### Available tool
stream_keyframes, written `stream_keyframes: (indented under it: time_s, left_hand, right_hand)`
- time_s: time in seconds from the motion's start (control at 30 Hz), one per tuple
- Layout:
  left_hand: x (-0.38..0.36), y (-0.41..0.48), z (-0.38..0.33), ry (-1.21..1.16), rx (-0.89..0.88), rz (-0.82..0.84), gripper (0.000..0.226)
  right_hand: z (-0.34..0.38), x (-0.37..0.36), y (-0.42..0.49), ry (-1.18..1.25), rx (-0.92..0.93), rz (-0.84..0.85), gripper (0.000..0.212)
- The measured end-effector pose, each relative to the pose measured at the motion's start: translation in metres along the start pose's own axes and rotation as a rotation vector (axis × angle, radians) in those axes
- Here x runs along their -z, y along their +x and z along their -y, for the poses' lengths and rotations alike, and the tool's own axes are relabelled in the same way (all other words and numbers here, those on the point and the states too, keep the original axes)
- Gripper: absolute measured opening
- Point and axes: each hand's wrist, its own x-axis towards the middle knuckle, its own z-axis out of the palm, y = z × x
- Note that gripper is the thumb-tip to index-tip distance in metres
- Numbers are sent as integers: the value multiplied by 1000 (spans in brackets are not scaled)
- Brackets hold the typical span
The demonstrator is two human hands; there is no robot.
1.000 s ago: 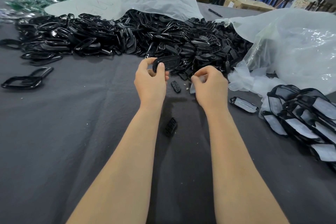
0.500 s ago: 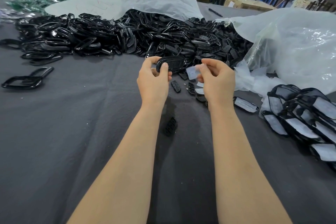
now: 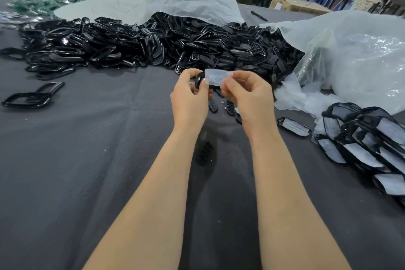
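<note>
Above the middle of the dark-clothed table (image 3: 87,160), my left grip (image 3: 189,99) curls around the glossy black oval plastic shell (image 3: 199,82). My right grip (image 3: 249,96) pinches the translucent soft button pad (image 3: 215,76) against it. If the two are misaligned, the floppy pad may buckle or slip free.

Left hand (image 3: 189,103), right hand (image 3: 249,99): both bare. Left forearm (image 3: 153,193), right forearm (image 3: 285,193): bare along whole visible length, slim, narrowing toward wrists, smooth, soft light along upper sides. Fingernails short, trimmed close. Left thumbnail (image 3: 205,81) plain, rounded. Creases at right-hand knuckles.
</note>
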Motion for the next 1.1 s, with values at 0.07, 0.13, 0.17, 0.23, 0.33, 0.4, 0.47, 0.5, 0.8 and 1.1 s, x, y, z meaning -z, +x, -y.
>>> stream_keyframes:
  time_s: [0.07, 0.13, 0.17, 0.23, 0.33, 0.4, 0.47, 0.5, 0.8, 1.1]
  left_hand:
    - [0, -1, -1, 0, -23, 27, 24]
    - [-1, -2, -2, -2, -45, 63, 23]
    - [-1, -3, -2, 1, -57, 78, 23]
    - [-2, -2, -2, 1, -68, 99, 25]
    - [-1, -2, -2, -30, -53, 125, 23]
    - [-1, -1, -2, -39, -40, 136, 23]
    - [0, -2, -2, -43, -35, 143, 24]
    - [0, -2, -2, -42, -35, 145, 25]
    - [-1, -1, 0, 25, -50, 146, 17]
    - [0, -1, 1, 53, -80, 171, 21]
  right_hand:
    - [-5, -1, 1, -179, 47, -66, 9]
    - [-9, 0, 3, -318, 105, -118, 6]
    - [-10, 0, 3, -349, 128, -130, 6]
    - [-12, 0, 3, -394, 175, -141, 7]
    - [-13, 1, 3, -424, 223, -130, 8]
    - [-12, 4, 4, -408, 210, -107, 8]
    - [-12, 6, 5, -390, 181, -84, 10]
    - [-12, 7, 5, -377, 163, -74, 12]
    - [-16, 6, 6, -500, 205, -75, 8]
    - [-14, 11, 7, -267, 2, -71, 21]
